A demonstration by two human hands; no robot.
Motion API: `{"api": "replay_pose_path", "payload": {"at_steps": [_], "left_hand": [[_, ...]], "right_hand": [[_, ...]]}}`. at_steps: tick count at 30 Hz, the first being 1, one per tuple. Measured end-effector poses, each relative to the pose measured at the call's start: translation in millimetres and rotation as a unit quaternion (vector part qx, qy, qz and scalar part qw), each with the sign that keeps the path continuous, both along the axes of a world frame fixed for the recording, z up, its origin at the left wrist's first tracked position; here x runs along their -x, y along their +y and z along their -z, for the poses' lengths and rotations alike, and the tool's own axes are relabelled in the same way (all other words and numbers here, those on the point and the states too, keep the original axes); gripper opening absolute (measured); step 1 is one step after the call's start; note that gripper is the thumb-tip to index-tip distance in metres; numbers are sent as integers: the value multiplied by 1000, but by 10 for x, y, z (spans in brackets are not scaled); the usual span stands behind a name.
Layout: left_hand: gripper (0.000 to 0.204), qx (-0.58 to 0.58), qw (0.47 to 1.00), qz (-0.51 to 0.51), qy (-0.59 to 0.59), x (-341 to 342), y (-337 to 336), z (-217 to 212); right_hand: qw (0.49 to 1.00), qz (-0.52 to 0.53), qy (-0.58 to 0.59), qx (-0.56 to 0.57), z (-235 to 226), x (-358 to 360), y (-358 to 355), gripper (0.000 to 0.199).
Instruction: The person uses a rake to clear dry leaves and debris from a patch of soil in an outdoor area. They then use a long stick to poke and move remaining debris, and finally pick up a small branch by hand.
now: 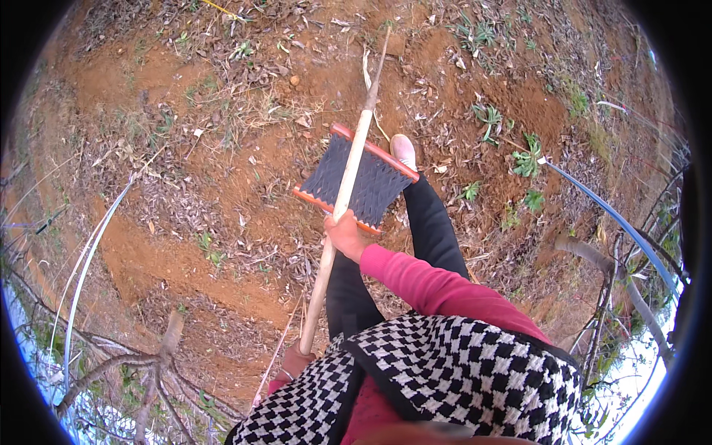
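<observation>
So the main thing here is a long pole [351, 165], pale wood, with a narrow metal tip [381, 67] on it. It runs on a slant right through the middle of the frame, tip up near top center, butt end down at lower center-left. The right hand [346, 230] has its grip wrapped around the shaft, just about dead center. The left hand [297, 361] is lower down, half tucked behind clothing, and its grip is closed around the butt end as far as I can see.

Behind the shaft, just above the right hand, there's a dark mesh panel [378, 191] with orange-red rods [394, 165] along two edges. Can't tell if the pole actually touches it. A pale shoe [403, 150] pokes out next to the panel's upper right corner, black trousers [432, 222] below that. Pinkish-red sleeve [452, 289] on the right arm, and a black-and-white checked garment [482, 363] fills the bottom center.

Ground [156, 252] is reddish dirt littered with dry leaves, plus a leafy green plant [528, 157] at center right. Out at the edges: a pale curved strip [90, 256] on the left, a bluish one [615, 215] on the right, and bare branches [170, 334] lower left.
</observation>
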State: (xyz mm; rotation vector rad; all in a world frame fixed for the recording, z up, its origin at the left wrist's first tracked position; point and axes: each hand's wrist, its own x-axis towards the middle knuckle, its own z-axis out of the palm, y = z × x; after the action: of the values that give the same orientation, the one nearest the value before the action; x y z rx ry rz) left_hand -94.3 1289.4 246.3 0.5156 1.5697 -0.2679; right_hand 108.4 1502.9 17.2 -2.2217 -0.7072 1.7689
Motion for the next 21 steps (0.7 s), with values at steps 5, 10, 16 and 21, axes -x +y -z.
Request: {"api": "replay_pose_path", "payload": {"at_steps": [5, 10, 16, 21], "left_hand": [[23, -77, 996, -35, 2, -431, 662, 408], [27, -8, 997, -63, -52, -873, 1409, 1287], [35, -69, 997, 33, 21, -547, 985, 964], [35, -58, 997, 16, 47, -455, 785, 801]], "right_hand": [[995, 101, -1, -6, 214, -416, 634, 37], [996, 42, -67, -37, 622, -1128, 1768, 40], [994, 61, -94, -7, 693, -489, 1074, 34], [995, 89, -48, 3, 408, -442, 1053, 35]]}}
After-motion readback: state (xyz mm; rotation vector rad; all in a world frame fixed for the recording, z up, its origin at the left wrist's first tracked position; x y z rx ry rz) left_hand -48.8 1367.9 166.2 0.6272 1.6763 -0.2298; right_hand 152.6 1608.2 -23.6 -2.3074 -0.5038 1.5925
